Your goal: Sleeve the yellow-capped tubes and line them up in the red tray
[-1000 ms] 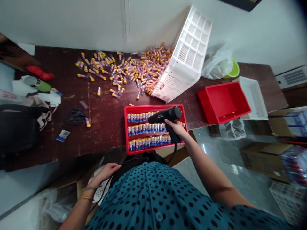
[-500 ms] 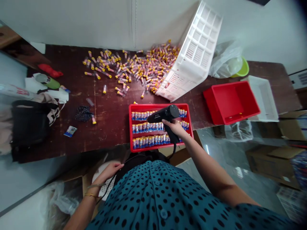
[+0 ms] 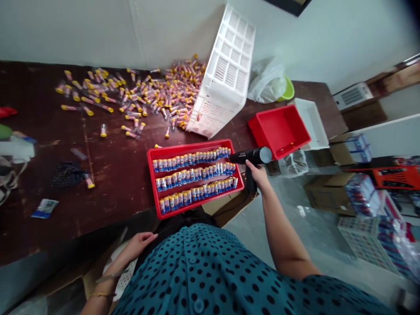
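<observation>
My right hand [image 3: 259, 175] grips the handle of a black hair dryer [image 3: 249, 155], held over the right end of a red tray [image 3: 193, 146]. Its narrow front points left toward the tubes. Inside the tray, small clear tubes with yellow caps and blue lower parts [image 3: 183, 176] stand in three rows. Down by my lap, my left hand [image 3: 139, 246] has its fingers curled together; whatever may be between them is hidden.
Behind the tray lies a heap of loose yellow-capped pink tubes [image 3: 157, 94], beside a tilted white basket [image 3: 226, 78]. Rightward are a red bin [image 3: 278, 129], a white tray [image 3: 313, 122] and a plastic bag [image 3: 267, 83]. Cartons [image 3: 328, 192] stand on the floor.
The hair dryer in my right hand has moved right along the tray, from above its middle to its right end. The view has turned right. My left hand stays low.
</observation>
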`<state>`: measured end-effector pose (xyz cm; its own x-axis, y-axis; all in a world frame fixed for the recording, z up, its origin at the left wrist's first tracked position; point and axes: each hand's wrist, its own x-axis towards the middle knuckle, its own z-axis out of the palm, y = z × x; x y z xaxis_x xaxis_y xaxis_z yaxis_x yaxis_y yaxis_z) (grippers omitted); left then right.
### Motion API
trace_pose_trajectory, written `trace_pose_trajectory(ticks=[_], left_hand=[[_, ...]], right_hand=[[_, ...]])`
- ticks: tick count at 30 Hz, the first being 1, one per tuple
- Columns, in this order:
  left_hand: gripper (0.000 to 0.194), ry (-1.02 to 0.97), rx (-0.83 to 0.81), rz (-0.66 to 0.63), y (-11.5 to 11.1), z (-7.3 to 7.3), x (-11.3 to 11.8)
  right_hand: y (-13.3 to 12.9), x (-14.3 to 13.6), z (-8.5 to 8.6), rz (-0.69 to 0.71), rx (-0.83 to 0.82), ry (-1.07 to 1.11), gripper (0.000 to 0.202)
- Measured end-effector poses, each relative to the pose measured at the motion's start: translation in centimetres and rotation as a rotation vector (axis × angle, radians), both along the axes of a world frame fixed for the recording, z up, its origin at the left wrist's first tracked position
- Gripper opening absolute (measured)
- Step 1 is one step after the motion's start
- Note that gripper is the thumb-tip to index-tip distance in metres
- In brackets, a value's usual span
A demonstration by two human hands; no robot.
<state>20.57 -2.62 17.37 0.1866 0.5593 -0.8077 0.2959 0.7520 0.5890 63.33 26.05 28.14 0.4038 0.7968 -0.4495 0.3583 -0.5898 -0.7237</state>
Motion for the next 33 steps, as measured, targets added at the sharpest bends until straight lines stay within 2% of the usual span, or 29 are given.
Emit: trace_pose_trajectory(ticks=[6,10,18,25,29,33], left_hand=[[0.072,-0.081,-0.024,-0.011,1.6,-0.3,0.5],[0.071,-0.103,-0.036,0.003,1.7,-0.9,0.8],[0.067,-0.114,-0.049,0.048,0.9,-0.7,0.5],[0.065,-0.112,-0.035,0.076,0.1,-1.9,0.6],[0.068,-0.101,-0.029,0.076,0.1,-1.9,0.7],[0.065,-0.064,0.005,0.064,0.0,-1.8,0.5]], right_hand=[[0.7,3.7,0.3,-0.057,-0.03,-0.009,0.04],[0.8,4.2,0.2,-0.062,-0.057,0.011,0.04],[1.0,2.8,0.0,-0.052,-0.07,0.01,0.039],[1.1,2.3,0.2,-0.06,-0.082,0.014,0.039],[0.1,0.1,0.3,0.009,-0.134,0.132,0.04],[-1.4,-3.3,0.0,0.069,-0.102,0.229,0.038]])
